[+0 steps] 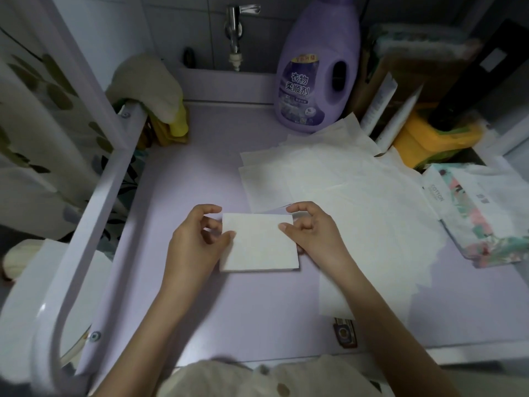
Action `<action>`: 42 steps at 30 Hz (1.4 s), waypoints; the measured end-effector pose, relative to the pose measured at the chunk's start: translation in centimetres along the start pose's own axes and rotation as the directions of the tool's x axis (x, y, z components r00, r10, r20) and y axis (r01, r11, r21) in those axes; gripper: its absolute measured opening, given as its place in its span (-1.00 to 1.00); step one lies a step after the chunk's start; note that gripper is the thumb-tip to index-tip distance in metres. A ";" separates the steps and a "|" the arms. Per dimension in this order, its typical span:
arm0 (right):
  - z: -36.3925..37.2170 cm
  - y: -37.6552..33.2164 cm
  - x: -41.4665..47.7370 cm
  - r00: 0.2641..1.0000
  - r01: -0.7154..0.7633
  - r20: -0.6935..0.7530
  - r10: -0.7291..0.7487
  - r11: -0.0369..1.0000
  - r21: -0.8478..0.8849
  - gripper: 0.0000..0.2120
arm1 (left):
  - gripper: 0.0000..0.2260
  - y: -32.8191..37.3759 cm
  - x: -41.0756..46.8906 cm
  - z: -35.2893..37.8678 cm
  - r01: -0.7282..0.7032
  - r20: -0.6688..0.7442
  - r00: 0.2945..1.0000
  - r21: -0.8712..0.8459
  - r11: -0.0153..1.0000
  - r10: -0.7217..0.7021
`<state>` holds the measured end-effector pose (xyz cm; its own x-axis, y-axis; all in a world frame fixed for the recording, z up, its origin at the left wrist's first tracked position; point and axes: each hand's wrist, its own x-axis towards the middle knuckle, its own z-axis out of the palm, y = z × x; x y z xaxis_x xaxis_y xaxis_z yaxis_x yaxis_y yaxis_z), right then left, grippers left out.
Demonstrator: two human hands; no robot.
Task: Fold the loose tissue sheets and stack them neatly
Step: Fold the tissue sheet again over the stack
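The folded tissue (259, 242) is sitting as a white rectangle near the middle of the lilac desk (200, 173), between the two hands. Whether it is resting flat on the desk or being held just above it cannot be told.

The left hand (197, 239) is pinching the left edge of the folded tissue. Its thumb is lying on top of the tissue, and its fingers are curling in at the upper left corner. The right hand (312, 233) is pinching the right edge the same way. Its thumb is pressing on the top surface, and its curled fingers are meeting the upper right corner. Both grips are therefore closing on the tissue, one at each short edge.

The loose tissue sheets (343, 184) are lying unfolded and overlapping on the desk, just behind and to the right of the folded tissue. One sheet is extending under the right forearm.

A tissue pack (481, 213) with a floral print is lying at the right edge, beside the loose sheets. A purple bottle (315, 73) is standing upright at the back of the desk, touching the far corner of the sheets. A tap (236, 32) is projecting from the wall to the left of the bottle. A cloth (146, 81) is hanging over a white rail (94, 210) on the left side.
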<state>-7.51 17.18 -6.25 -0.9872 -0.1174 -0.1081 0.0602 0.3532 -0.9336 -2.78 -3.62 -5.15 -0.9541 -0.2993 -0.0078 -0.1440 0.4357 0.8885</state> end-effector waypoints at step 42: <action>2.6 -2.4 -3.3 0.961 -0.249 0.172 0.218 0.951 0.183 -0.35 | -0.39 1.5 -2.8 2.8 0.148 0.167 0.978 -0.155 0.977 -0.122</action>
<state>-4.03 14.33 -4.49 -0.9098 -0.1955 -0.3661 0.3297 0.1950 -0.9237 -1.07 0.26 -5.09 -0.9598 -0.2040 -0.1927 -0.2413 0.2494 0.9379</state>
